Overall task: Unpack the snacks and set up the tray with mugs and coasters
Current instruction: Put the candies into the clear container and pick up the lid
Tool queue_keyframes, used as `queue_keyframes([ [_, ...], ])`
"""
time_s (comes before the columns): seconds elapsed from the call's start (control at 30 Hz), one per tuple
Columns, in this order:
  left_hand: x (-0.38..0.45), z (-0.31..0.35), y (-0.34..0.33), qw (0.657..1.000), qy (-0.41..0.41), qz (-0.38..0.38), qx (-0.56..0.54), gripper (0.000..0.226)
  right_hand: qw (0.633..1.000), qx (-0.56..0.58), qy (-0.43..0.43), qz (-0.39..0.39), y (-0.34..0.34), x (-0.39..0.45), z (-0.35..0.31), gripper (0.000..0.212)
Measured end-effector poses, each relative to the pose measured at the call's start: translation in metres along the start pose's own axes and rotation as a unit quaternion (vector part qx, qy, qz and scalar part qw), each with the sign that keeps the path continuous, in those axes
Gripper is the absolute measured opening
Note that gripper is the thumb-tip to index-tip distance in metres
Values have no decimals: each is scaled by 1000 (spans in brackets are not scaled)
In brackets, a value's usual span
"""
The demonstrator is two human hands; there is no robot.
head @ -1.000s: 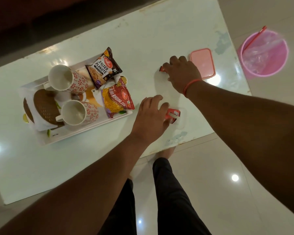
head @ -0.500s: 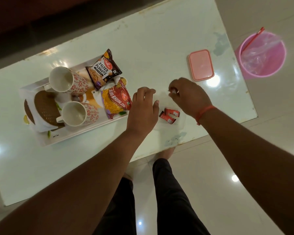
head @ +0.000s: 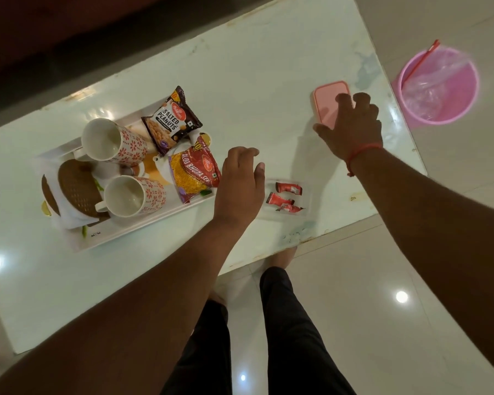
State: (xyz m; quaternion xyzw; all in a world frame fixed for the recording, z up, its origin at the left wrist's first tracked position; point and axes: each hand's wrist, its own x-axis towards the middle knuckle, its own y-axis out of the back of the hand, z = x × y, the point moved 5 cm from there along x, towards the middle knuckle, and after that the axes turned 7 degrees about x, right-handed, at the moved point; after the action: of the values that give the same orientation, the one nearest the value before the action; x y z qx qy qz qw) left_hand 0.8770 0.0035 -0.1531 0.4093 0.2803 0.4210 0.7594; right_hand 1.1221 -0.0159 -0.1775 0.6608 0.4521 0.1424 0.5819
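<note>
the pale desk carries everything. on its left sits a white tray holding two patterned mugs lying on their sides, brown coasters under a white napkin, a salted peanuts packet and a red sev packet overlapping the tray's right end. a pink bucket stands on the floor past the desk's right end. the right hand rests spread on a pink lid, fingers draped over its near edge, not visibly gripping. the left hand hovers loosely curled and empty between the tray and a clear container holding three small red candies.
</note>
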Motion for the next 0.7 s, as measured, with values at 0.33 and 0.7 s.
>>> queue_keyframes([
  [0.33,5,-4,-2,999,15,-2,-45,28,1000,-9,-16,-21,-21,-5,-12,62],
  [0.7,21,4,12,978,93,-45,-182,32,678,672,-191,-227,6,-117,-43,18],
])
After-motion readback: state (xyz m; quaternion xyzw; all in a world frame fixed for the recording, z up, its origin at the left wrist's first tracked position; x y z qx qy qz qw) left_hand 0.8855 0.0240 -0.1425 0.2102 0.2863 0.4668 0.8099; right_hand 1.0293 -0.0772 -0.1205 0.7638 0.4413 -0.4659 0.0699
